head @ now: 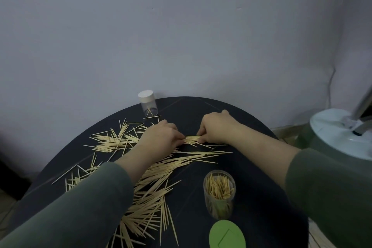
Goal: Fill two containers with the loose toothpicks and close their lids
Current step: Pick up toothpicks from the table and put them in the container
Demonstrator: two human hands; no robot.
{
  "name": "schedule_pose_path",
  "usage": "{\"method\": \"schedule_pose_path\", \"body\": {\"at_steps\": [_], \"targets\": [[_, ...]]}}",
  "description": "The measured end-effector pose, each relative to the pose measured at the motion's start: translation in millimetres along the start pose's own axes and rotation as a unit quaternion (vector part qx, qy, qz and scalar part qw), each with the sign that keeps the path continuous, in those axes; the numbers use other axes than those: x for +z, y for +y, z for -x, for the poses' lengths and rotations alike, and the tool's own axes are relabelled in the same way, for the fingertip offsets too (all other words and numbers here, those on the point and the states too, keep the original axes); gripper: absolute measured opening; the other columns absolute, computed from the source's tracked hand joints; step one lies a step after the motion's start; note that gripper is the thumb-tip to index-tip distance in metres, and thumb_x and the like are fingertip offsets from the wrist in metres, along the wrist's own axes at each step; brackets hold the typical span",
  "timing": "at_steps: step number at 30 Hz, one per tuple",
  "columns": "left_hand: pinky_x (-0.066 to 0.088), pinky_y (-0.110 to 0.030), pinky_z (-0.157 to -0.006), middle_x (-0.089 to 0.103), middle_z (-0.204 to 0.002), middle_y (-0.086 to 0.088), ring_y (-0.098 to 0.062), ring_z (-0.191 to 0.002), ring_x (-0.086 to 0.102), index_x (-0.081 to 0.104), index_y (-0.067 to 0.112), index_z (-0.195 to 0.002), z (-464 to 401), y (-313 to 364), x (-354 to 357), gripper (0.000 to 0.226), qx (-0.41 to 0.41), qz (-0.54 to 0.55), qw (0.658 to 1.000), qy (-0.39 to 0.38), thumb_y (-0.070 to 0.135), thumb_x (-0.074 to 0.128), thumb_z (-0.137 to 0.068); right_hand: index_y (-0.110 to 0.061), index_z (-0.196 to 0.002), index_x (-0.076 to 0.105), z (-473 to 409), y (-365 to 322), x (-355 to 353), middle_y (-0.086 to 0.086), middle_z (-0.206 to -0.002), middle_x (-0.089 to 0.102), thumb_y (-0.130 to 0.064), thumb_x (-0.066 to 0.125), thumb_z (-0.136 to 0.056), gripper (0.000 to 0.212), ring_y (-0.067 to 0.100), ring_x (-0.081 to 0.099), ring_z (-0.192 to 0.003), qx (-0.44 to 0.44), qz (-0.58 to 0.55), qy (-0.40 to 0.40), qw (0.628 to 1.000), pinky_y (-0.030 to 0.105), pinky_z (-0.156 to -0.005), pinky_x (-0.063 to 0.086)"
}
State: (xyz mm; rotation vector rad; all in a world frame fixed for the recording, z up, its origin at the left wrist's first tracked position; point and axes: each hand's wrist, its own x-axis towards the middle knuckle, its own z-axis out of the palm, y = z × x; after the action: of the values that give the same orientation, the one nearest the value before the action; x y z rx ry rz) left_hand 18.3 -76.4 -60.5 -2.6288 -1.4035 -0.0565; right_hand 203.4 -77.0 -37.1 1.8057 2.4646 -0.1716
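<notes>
A small bundle of pale wooden toothpicks (192,139) lies level between the two hands at the middle of the round black worktop (251,167), its ends taken from both sides. The left hand (161,137) grips the bundle's left end with curled fingers, and the right hand (215,127) pinches its right end, so each grip is closed on the same sticks. Around and below them the loose scattered toothpicks (149,191) spread in a wide band, from the far left of the worktop, under the left forearm, down to the near edge.

To the right of that band, near the right sleeve, stands an open clear plastic container (219,195), upright and packed with toothpicks standing on end. Just in front of it, at the near edge, lies a flat green lid (227,235). At the far edge of the worktop, beyond the left hand, a second clear container with a white lid (148,103) stands closed, with only a few toothpicks at its bottom.

Both arms wear dark green sleeves (80,211). Right of the worktop sits a white round base with a metal stem (340,133).
</notes>
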Motion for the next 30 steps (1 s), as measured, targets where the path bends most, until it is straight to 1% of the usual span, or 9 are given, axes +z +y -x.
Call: {"method": "schedule_pose_path", "body": {"at_steps": [4,12,15,17,20,23,26,28,30], "targets": [[0.047,-0.03,-0.088,0.059,-0.122,0.009,-0.012,-0.106,0.048,0.06,0.032,-0.126,3.3,5.2,0.7,0.031,-0.011,0.008,1.0,0.02,0.039,0.047,-0.098,-0.027,-0.119,0.068,7.1,-2.7,2.2,-0.007,-0.111,0.068,-0.037,0.057,-0.094,0.029,0.016,0.057,-0.106,-0.003,0.017,0.03,0.999,0.047,-0.105,0.028],[0.049,-0.032,-0.085,0.062,-0.116,0.008,-0.015,-0.104,0.048,0.059,0.028,-0.12,4.0,16.2,-4.1,0.024,-0.024,-0.013,0.999,0.025,0.031,0.047,-0.099,-0.025,-0.115,0.07,15.2,-0.9,5.2,-0.007,-0.107,0.069,-0.035,0.056,-0.095,0.026,0.014,0.059,-0.101,0.01,0.027,0.049,0.998,0.047,-0.107,0.025],[0.05,-0.031,-0.081,0.063,-0.116,0.008,-0.015,-0.102,0.048,0.057,0.029,-0.124,7.0,18.9,-4.4,0.027,-0.011,-0.033,0.999,0.033,0.025,0.05,-0.098,-0.025,-0.114,0.07,16.7,-1.0,4.4,-0.007,-0.106,0.069,-0.035,0.057,-0.095,0.025,0.014,0.059,-0.101,0.011,0.023,0.057,0.998,0.047,-0.108,0.024],[0.05,-0.031,-0.083,0.061,-0.119,0.007,-0.015,-0.103,0.048,0.056,0.029,-0.128,10.0,18.9,-3.5,0.032,0.006,-0.05,0.998,0.033,0.022,0.052,-0.098,-0.025,-0.113,0.071,18.1,-1.9,2.9,-0.007,-0.107,0.069,-0.034,0.056,-0.095,0.024,0.014,0.059,-0.101,0.013,0.021,0.061,0.998,0.047,-0.108,0.024],[0.049,-0.03,-0.084,0.059,-0.122,0.005,-0.016,-0.103,0.047,0.057,0.03,-0.13,12.8,19.7,-4.2,0.033,0.013,-0.073,0.997,0.03,0.024,0.051,-0.098,-0.024,-0.111,0.071,21.3,-2.4,0.9,-0.008,-0.107,0.069,-0.034,0.056,-0.096,0.024,0.013,0.059,-0.101,0.015,0.02,0.066,0.997,0.048,-0.109,0.023],[0.049,-0.031,-0.082,0.059,-0.121,0.004,-0.017,-0.103,0.047,0.058,0.031,-0.129,14.8,21.5,-6.4,0.031,-0.004,-0.075,0.997,0.036,0.027,0.051,-0.098,-0.024,-0.111,0.071,26.3,-2.8,-1.2,-0.008,-0.108,0.069,-0.034,0.055,-0.096,0.024,0.013,0.058,-0.102,0.017,0.017,0.076,0.997,0.048,-0.108,0.024],[0.047,-0.031,-0.079,0.058,-0.121,0.004,-0.018,-0.104,0.047,0.059,0.033,-0.125,17.4,22.5,-8.5,0.028,-0.023,-0.075,0.996,0.042,0.029,0.051,-0.098,-0.025,-0.11,0.071,33.2,-3.1,-3.5,-0.009,-0.113,0.068,-0.035,0.055,-0.096,0.024,0.014,0.057,-0.106,0.02,0.004,0.084,0.996,0.047,-0.107,0.025],[0.045,-0.03,-0.076,0.057,-0.121,0.005,-0.017,-0.104,0.046,0.059,0.034,-0.124,19.4,23.3,-10.1,0.027,-0.034,-0.066,0.996,0.05,0.032,0.051,-0.098,-0.025,-0.111,0.071,39.1,-3.1,-3.9,-0.011,-0.116,0.068,-0.038,0.055,-0.096,0.026,0.014,0.056,-0.109,0.023,-0.01,0.089,0.996,0.046,-0.106,0.026],[0.045,-0.029,-0.078,0.056,-0.122,0.005,-0.016,-0.105,0.044,0.059,0.035,-0.124,22.3,24.3,-12.1,0.027,-0.041,-0.048,0.996,0.06,0.032,0.052,-0.098,-0.027,-0.113,0.071,45.4,-2.8,-3.3,-0.012,-0.118,0.067,-0.04,0.055,-0.095,0.027,0.013,0.056,-0.11,0.027,-0.031,0.095,0.995,0.047,-0.107,0.026]]}}
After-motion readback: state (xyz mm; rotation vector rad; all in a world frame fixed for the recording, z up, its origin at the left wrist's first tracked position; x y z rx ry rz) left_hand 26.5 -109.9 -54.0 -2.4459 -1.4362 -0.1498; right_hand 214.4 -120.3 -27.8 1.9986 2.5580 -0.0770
